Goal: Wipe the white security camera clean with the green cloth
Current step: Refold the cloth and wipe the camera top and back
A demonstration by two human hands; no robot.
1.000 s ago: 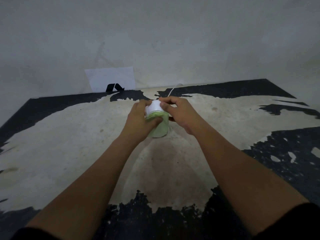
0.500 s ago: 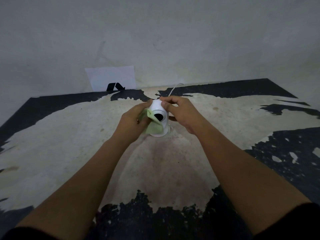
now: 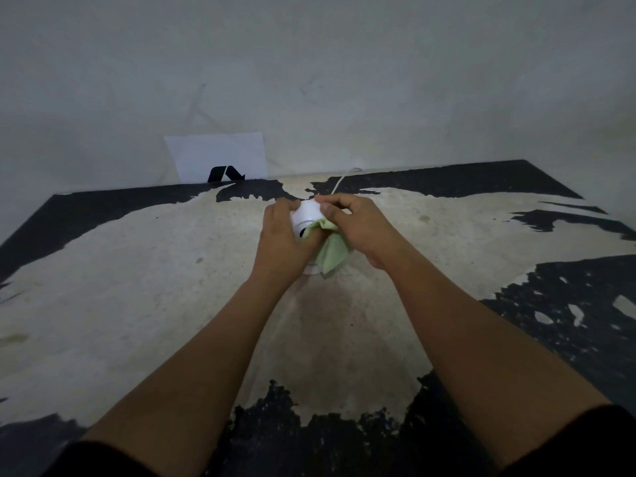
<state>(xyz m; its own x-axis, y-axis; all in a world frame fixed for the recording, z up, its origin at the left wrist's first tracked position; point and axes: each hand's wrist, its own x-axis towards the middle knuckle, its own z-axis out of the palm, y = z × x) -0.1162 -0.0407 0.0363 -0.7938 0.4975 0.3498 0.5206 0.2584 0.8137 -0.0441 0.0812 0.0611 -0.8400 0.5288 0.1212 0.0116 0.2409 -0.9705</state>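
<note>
The white security camera [image 3: 307,215] stands on the worn table [image 3: 137,270] at mid-distance, its dark lens partly showing on the lower left of the head. My left hand [image 3: 280,241] wraps around the front of the camera and presses the green cloth [image 3: 331,253] against it. The cloth hangs down on the camera's right side, over the base. My right hand [image 3: 358,224] grips the top and right side of the camera head with thumb and fingers. Most of the camera body and base is hidden by hands and cloth.
A thin white cable [image 3: 339,183] runs from behind the camera to the wall. A white sheet with a black mark [image 3: 220,156] leans on the wall at the back left. The tabletop is beige with flaking black patches at its edges.
My left hand has carried the cloth from the camera's left side across the front to its right side. The lens, uncovered half a second ago, is now mostly hidden. My right hand stays on the head.
</note>
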